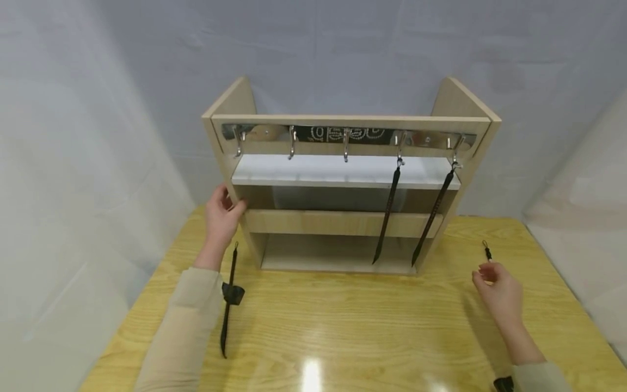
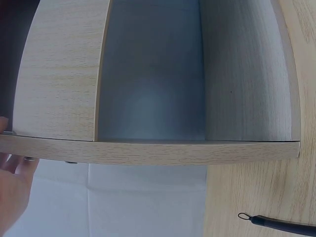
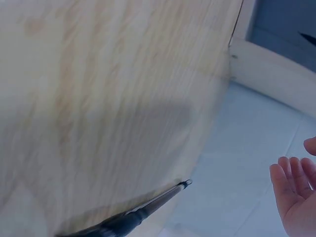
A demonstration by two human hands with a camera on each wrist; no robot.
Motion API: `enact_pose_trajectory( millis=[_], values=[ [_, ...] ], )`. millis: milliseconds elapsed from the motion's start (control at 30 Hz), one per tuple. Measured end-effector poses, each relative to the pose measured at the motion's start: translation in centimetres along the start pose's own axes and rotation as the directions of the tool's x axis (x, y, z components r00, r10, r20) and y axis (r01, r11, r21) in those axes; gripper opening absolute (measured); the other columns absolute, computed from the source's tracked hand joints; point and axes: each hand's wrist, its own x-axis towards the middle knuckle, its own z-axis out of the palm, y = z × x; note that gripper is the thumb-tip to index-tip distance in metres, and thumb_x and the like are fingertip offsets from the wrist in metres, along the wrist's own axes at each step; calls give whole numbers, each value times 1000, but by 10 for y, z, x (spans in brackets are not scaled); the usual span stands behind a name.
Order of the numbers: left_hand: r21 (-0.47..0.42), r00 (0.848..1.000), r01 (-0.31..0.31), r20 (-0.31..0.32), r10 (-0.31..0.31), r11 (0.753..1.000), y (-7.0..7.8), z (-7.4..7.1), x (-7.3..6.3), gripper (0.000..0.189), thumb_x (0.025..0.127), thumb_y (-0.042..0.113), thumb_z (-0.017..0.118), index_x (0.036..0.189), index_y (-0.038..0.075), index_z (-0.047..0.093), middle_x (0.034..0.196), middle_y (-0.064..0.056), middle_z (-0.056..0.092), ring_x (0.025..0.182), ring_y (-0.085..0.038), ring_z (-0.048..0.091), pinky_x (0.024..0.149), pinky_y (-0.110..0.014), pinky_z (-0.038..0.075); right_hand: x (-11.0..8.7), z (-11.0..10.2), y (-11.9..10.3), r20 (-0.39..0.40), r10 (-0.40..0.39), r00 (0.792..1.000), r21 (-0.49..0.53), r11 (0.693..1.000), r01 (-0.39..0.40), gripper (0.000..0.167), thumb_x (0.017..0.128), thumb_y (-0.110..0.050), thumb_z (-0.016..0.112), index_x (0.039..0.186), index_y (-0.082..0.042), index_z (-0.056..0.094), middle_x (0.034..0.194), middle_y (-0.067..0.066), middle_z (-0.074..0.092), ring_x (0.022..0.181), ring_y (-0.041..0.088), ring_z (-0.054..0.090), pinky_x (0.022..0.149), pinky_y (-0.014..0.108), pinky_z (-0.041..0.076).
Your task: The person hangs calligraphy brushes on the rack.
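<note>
My left hand (image 1: pixel 222 218) grips the left side panel of a small wooden shelf (image 1: pixel 343 223), thumb at its front edge; in the left wrist view its fingers wrap the panel (image 2: pixel 158 152). My right hand (image 1: pixel 502 294) hovers with relaxed fingers over the table, holding nothing. Below it lies a calligraphy brush (image 3: pixel 138 215) with a loop at its end; in the head view the hand hides most of it. Two dark calligraphy brushes, one inner (image 1: pixel 387 215) and one outer (image 1: pixel 433 215), hang by loops from the two rightmost hooks.
Another brush (image 1: pixel 225 326) lies on the table left of the shelf, partly behind a black wrist camera (image 1: pixel 232 294). A metal strip with several hooks (image 1: pixel 346 144) runs along the shelf's upper front. White sheeting (image 1: pixel 313 54) surrounds the wooden table (image 1: pixel 343 321).
</note>
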Motion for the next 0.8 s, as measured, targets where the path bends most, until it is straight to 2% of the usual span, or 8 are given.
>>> enact_pose_trajectory(
  millis=[367,467,600,800],
  values=[
    [12,1000,11,7,-11,1000,1,-1,0,45,78,-9,54,122,-5,44,123,-19,47,112,-33,46,90,-37,43,-1,-7,21,12,42,999,-66,997,-41,16,77,-6,61,87,7,60,75,20,62,58,-13,38,47,10,34],
    [-1,1000,14,11,-14,1000,2,0,-1,44,78,-9,54,121,-6,44,122,-19,47,112,-32,46,90,-37,43,-1,-9,26,30,54,998,-87,995,-52,18,78,-5,60,89,8,59,76,22,61,59,3,50,46,12,35],
    [-10,1000,16,15,-16,1000,3,0,-1,44,79,-9,53,121,-6,43,122,-19,47,112,-32,46,90,-38,43,-1,-11,32,57,74,996,-119,991,-67,19,79,-6,59,90,9,58,78,24,61,64,30,57,44,16,37],
    [2,999,32,23,-32,1000,3,-1,-2,45,80,-8,53,123,-5,43,124,-19,46,113,-33,45,90,-36,42,-2,-15,39,86,82,993,-136,988,-70,20,79,-7,59,91,10,56,79,26,61,66,35,57,43,21,39]
  ],
)
